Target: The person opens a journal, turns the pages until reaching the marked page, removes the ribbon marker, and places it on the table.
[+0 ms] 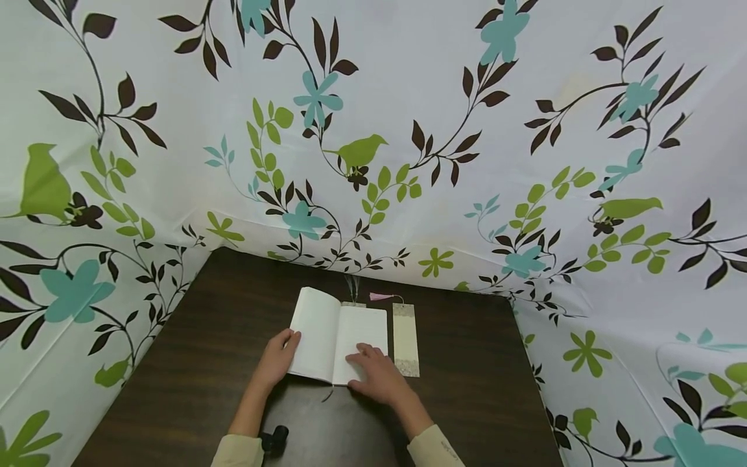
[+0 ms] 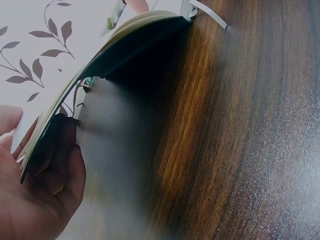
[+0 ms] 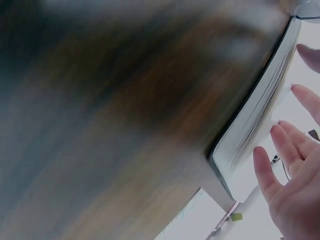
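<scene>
An open notebook (image 1: 315,334) with blank-looking pages lies on the dark wooden table. My left hand (image 1: 277,357) grips its left edge, thumb over the page. In the left wrist view, that hand's fingers (image 2: 72,175) curl under the dark cover (image 2: 145,50), and this side is raised off the table. My right hand (image 1: 379,376) rests over the right page with fingers spread. The right wrist view shows its fingertips at the page beside the thick stack of leaves (image 3: 257,115). A thin ribbon marker (image 1: 328,394) sticks out at the notebook's lower edge.
A cream bookmark (image 1: 405,340) with a pink tassel (image 1: 381,296) lies just right of the notebook. Another bookmark (image 1: 353,304), mostly hidden behind the notebook, has a grey tassel. Leaf-and-bird patterned cloth (image 1: 385,246) surrounds the table (image 1: 473,389). A small black device (image 1: 274,440) sits by the left cuff.
</scene>
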The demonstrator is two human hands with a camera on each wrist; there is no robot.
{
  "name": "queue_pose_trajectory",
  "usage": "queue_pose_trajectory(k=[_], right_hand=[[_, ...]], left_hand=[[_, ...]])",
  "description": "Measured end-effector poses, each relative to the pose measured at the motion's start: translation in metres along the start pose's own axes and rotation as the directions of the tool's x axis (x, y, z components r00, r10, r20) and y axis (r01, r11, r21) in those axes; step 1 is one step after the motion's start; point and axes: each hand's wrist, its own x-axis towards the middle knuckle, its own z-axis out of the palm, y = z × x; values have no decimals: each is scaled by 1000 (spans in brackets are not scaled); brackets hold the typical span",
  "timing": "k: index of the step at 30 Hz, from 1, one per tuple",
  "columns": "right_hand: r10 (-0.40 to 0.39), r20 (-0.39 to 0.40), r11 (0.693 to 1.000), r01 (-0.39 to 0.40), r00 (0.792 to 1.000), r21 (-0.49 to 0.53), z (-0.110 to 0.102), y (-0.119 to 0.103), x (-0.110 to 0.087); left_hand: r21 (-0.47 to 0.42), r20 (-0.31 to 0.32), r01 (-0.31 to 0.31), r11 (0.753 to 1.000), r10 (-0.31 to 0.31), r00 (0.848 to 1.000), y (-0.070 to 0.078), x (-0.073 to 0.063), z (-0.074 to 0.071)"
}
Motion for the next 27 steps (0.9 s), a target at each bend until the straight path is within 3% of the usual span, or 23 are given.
queue_pose_trajectory(k=[7,16,20,24,27], right_hand=[[-40,43,998,42,998,-51,-7,8,-2],[-72,92,997,74,993,-8,-18,9,0],[-80,76,997,81,994,-3,-19,8,-2],[-183,-19,971,178,983,-157,-11,11,-4],[-291,-113,921,246,950,-301,-3,16,-10]], left_hand=[[-21,6,-4,1000,4,1000,-2,0,1],[-13,2,1,1000,-1,1000,-3,0,0],[-12,-2,3,1000,-4,1000,-3,0,1],[-5,-12,3,1000,-3,1000,-2,-1,1],[-16,-7,1,1000,-1,1000,0,-2,2]])
